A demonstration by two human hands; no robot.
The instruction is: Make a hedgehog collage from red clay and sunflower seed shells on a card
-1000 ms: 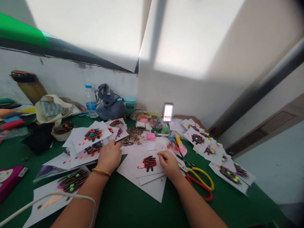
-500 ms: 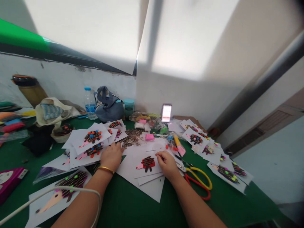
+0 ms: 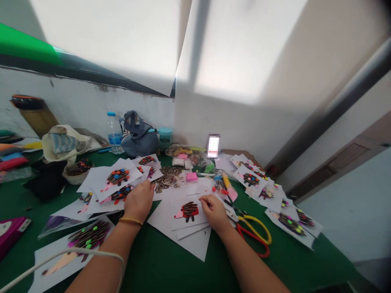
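On a white sheet (image 3: 180, 221) in front of me is a small hedgehog picture (image 3: 188, 211) with a pink head, a red body and dark slender pieces on it. My right hand (image 3: 214, 211) rests at the sheet's right edge, its fingers pinched together; anything between them is too small to make out. My left hand (image 3: 139, 201) is closed beside the pile of brown seed-like pieces (image 3: 166, 179), close to the left stack of pictures (image 3: 117, 178). What it may hold is hidden. A yellow bracelet is on the left wrist.
Scissors (image 3: 256, 232) with yellow and red handles lie right of my right hand. More hedgehog pictures (image 3: 291, 224) spread along the right edge. A bottle (image 3: 115, 134) and a blue-grey bag (image 3: 139, 136) stand behind. A white cable (image 3: 88, 252) crosses my left forearm.
My left hand has drawn back slightly from the brown pieces and its fingers have lifted and closed. My right hand stays almost where it was. The view has shifted slightly.
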